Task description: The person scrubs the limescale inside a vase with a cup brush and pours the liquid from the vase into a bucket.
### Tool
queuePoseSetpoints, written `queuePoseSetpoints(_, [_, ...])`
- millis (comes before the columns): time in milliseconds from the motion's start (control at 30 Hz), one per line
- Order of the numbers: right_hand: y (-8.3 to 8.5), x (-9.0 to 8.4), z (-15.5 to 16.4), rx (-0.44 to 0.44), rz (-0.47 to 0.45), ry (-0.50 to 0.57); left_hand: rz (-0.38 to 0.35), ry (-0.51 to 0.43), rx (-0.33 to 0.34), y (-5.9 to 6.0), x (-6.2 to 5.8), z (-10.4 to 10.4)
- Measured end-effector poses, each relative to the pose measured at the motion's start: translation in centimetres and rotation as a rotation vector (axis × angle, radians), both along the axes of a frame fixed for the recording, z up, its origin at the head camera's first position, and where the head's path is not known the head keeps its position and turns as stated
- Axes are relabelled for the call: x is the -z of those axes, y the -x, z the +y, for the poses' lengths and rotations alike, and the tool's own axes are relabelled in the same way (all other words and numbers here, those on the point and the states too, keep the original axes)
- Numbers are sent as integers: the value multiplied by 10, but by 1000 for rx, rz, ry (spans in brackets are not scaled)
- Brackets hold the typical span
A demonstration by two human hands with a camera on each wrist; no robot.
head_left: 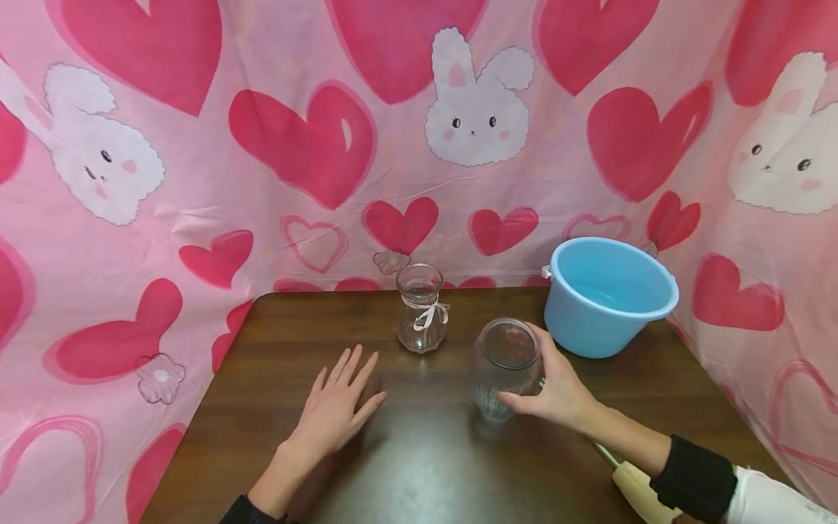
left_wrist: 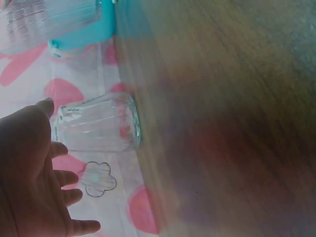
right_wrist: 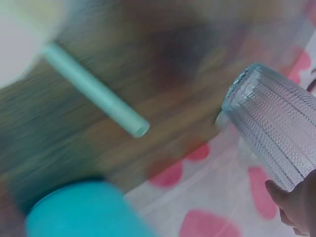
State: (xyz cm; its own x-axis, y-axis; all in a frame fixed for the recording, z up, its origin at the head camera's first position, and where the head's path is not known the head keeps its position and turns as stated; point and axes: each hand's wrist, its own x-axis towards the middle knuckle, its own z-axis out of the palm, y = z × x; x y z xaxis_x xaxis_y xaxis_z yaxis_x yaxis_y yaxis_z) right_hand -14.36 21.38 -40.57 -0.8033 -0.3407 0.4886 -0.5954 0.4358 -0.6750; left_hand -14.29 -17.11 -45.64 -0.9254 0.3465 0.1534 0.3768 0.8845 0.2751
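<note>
Hands split the work: right hand [head_left: 556, 393] grips the tilted ribbed glass jar [head_left: 504, 367], likely mid-lift and needing steady carriage toward the blue bucket [head_left: 605, 298] at 1 o'clock, while left hand [head_left: 337, 407] lies flat, fingers spread, on the counter [head_left: 419, 466].

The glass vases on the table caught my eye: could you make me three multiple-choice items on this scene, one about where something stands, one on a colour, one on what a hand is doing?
1. Where does the bucket stand?
A. At the table's far right corner
B. At the near left edge
C. On the floor

2. What colour is the bucket?
A. Red
B. Light blue
C. Black

3. What is the right hand doing?
A. Lying flat on the table
B. Holding the ribbed glass vase
C. Reaching into the bucket

Answers: 1 A, it sits at the far right of the table, by the backdrop. 2 B, its wall and inside are light blue. 3 B, thumb and fingers wrap the vase; the left hand lies flat instead.
</note>
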Motion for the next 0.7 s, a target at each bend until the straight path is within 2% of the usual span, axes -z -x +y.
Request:
queuePoseSetpoints(133, [-1, -6, 30, 110, 46, 13, -2, 3, 4, -1, 0, 0])
queuePoseSetpoints(467, [-14, -19, 113, 521, 38, 3, -20, -16, -1, 0, 1, -1])
queuePoseSetpoints(600, [-18, -25, 143, 625, 15, -19, -13, -26, -10, -1, 0, -1])
queuePoseSetpoints(700, [-25, -30, 162, 664, -1, -31, -6, -28, -13, -2, -2, -2])
